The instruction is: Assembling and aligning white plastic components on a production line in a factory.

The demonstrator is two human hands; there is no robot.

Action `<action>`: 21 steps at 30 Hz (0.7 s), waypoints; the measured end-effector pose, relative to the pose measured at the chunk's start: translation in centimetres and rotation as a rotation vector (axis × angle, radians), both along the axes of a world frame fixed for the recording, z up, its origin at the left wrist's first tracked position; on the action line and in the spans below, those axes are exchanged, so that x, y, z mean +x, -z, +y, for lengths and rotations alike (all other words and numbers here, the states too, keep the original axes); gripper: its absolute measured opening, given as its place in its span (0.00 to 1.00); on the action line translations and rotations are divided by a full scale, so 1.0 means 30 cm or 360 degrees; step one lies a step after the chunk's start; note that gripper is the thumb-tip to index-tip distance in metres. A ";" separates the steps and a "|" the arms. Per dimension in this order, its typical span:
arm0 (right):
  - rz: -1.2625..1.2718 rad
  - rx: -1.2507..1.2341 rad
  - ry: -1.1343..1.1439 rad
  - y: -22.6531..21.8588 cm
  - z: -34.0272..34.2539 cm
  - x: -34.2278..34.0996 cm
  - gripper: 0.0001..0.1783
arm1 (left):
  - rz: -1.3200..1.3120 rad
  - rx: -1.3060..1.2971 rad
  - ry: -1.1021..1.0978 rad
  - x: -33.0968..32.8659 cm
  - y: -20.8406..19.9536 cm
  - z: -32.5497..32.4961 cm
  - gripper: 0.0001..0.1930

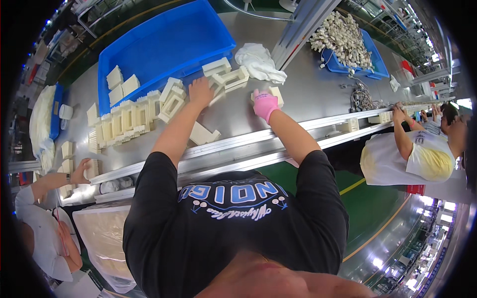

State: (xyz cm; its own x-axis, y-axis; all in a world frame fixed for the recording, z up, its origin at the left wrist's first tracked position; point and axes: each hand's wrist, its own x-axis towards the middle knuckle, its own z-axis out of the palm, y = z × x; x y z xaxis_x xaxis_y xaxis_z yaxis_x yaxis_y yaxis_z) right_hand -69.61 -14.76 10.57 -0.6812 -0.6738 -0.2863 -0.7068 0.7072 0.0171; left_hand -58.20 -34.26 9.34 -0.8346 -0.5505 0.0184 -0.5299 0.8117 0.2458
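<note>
My bare left hand (200,91) reaches over the metal bench, its fingers closed at the left end of a cream plastic frame (217,90). A second cream frame (235,79) leans beside that one, with another (216,67) behind it by the tray rim. In a pink glove, my right hand (266,105) grips a small cream plastic part (276,95) against the bench; the palm hides much of it. Left of my left hand stands a row of cream frames (126,119). A loose cream piece (202,134) lies near my left forearm.
A large blue tray (164,37) holds a few cream blocks (115,78). A white cloth (259,62) lies beside a metal post (300,35). Farther right are a blue bin (377,62) of white connectors and a cable bundle (365,97). Co-workers sit on both sides; a rail (238,144) edges the bench.
</note>
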 end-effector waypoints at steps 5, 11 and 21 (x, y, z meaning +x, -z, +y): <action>-0.0013 0.0025 0.0074 -0.005 -0.014 0.010 0.24 | -0.0057 0.0499 -0.0218 -0.030 0.143 -0.030 0.14; -0.0171 -0.0216 0.0198 -0.049 0.013 -0.020 0.26 | 0.0520 0.1289 -0.0420 -0.010 0.104 -0.045 0.12; -0.1851 -0.1317 0.0324 -0.319 0.049 0.122 0.10 | 0.0722 0.2518 -0.0350 0.074 -0.244 0.246 0.19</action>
State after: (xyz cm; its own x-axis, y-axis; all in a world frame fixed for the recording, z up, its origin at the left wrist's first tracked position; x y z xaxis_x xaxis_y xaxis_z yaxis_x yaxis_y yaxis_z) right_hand -65.95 -13.29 20.14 -0.4404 -0.8395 -0.3184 0.0782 0.3174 -0.9451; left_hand -56.00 -26.87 16.65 -0.8268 -0.3590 -0.4331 -0.2528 -0.4506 0.8562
